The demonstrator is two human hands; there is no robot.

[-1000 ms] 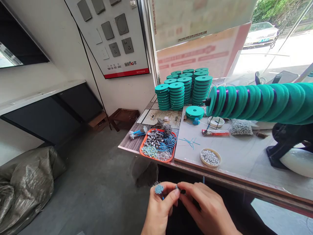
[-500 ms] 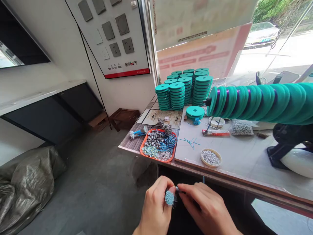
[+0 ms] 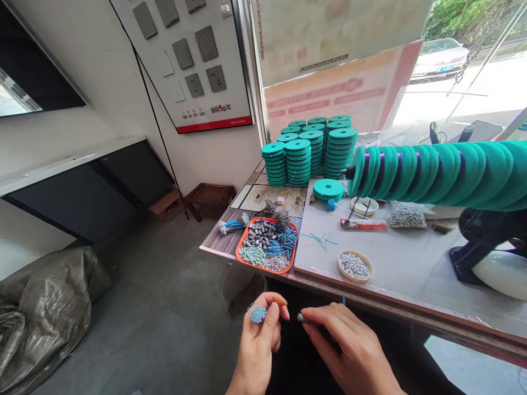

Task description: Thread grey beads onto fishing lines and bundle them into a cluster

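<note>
My left hand (image 3: 258, 345) is held below the table's front edge, fingers closed round a small bundle of blue-tipped pieces (image 3: 258, 314) that sticks up past the knuckles. My right hand (image 3: 349, 351) is just to its right, thumb and forefinger pinched on a small dark piece (image 3: 301, 317). A narrow gap separates the two hands. Above them on the table sits an orange tray (image 3: 240, 253) heaped with grey, blue and silver small parts.
Stacks of teal discs (image 3: 308, 151) stand at the table's back. A long row of teal discs on a rod (image 3: 436, 171) reaches in from the right, above a black stand (image 3: 477, 241). A small dish of grey beads (image 3: 354, 265) sits near the front edge. Grey sacking (image 3: 45, 307) lies on the floor, left.
The hands were touching, working the bundle and dark piece together; they have now drawn slightly apart, and the left hand has turned the bundle back up to the left.
</note>
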